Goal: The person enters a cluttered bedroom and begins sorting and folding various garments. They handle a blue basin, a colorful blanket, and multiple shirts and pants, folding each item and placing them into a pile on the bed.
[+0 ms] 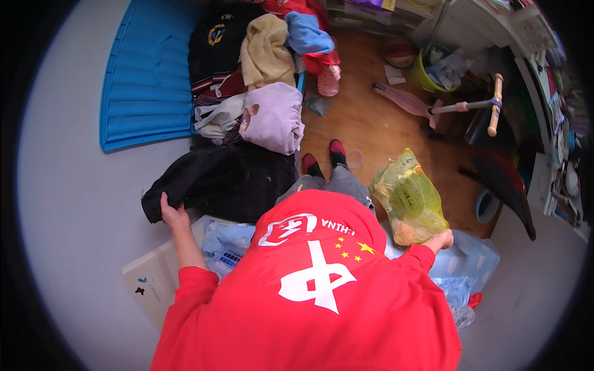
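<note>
My left hand [174,216] grips the edge of a black garment [232,178], perhaps a jacket or trousers, spread beside the left wall. On my other side, my right hand [440,240] is closed around the gathered end of a translucent yellow plastic bag [410,199]. Green, yellow and orange contents show through the bag, but I cannot tell what they are. A folded lavender garment [274,116] lies just beyond the black one. Farther off are a tan fleece-like cloth [267,48], a blue cloth [308,33] and a black garment with an emblem [218,51].
A blue plastic lid or panel [144,79] leans on the left wall. A pink scooter [457,107] stands on the wooden floor [352,88], near a yellow-green bin [422,72]. A dark chair-like object [503,171] is at right. Light-blue cloud-patterned bedding [473,259] lies beside me.
</note>
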